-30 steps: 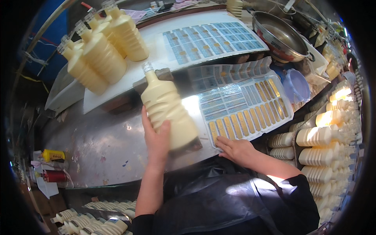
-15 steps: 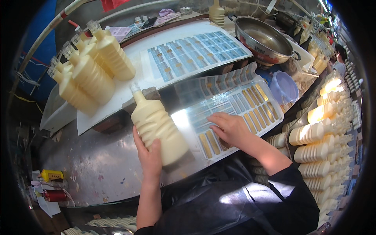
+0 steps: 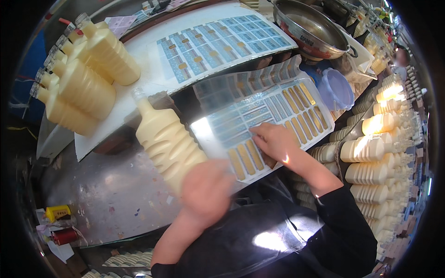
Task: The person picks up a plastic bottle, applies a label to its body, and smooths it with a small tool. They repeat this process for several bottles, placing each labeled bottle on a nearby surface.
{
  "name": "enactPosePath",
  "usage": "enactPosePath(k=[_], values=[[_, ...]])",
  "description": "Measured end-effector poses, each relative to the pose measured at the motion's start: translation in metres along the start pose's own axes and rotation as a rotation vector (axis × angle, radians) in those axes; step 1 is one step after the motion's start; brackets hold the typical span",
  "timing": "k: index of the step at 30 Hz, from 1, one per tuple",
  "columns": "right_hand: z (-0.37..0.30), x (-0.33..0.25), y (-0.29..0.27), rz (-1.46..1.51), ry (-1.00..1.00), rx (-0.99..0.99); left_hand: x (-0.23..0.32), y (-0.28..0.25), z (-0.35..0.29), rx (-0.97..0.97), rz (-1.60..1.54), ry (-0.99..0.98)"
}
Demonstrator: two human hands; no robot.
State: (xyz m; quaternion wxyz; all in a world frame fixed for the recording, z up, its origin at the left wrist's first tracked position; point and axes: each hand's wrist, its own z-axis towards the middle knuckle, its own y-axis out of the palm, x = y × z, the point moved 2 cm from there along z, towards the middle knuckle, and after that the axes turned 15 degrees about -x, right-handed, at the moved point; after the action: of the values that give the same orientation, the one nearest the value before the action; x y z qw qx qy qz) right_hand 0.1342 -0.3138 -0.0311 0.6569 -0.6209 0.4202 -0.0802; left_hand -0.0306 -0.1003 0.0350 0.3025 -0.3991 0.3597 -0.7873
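Observation:
A pale cream ribbed plastic bottle (image 3: 169, 146) leans on the grey metal worktop, its clear threaded neck toward the white board. My left hand (image 3: 207, 187) is at its lower end, smeared by motion, so its fingers cannot be made out. My right hand (image 3: 273, 140) rests over the sheet of labels (image 3: 252, 111), which carries blue and gold stickers. Its fingers are bent and drawn together at a blue label; whether they pinch an edge is too small to tell.
Several cream bottles (image 3: 85, 90) stand together at the left. Another blue label sheet (image 3: 218, 46) lies on the white board (image 3: 148, 78). A metal pan (image 3: 310, 30) and a lilac bucket (image 3: 337, 90) are at the back right. Stacked bottles (image 3: 366, 173) fill the right side.
My left hand has moved from the bottle's side to its lower end. The whole scene has shifted left in view. My right hand stays over the label sheet, fingers drawn closer together.

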Motion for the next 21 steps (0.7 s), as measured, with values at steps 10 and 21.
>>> enactPosePath(k=[10, 21], values=[[-0.004, -0.015, 0.025, -0.196, 0.044, -0.023, -0.007, 0.100, 0.031, -0.562, 0.198, -0.368], [0.014, -0.014, 0.022, -0.037, -0.028, -0.014, -0.009, 0.106, 0.023, -0.479, 0.223, -0.334]])
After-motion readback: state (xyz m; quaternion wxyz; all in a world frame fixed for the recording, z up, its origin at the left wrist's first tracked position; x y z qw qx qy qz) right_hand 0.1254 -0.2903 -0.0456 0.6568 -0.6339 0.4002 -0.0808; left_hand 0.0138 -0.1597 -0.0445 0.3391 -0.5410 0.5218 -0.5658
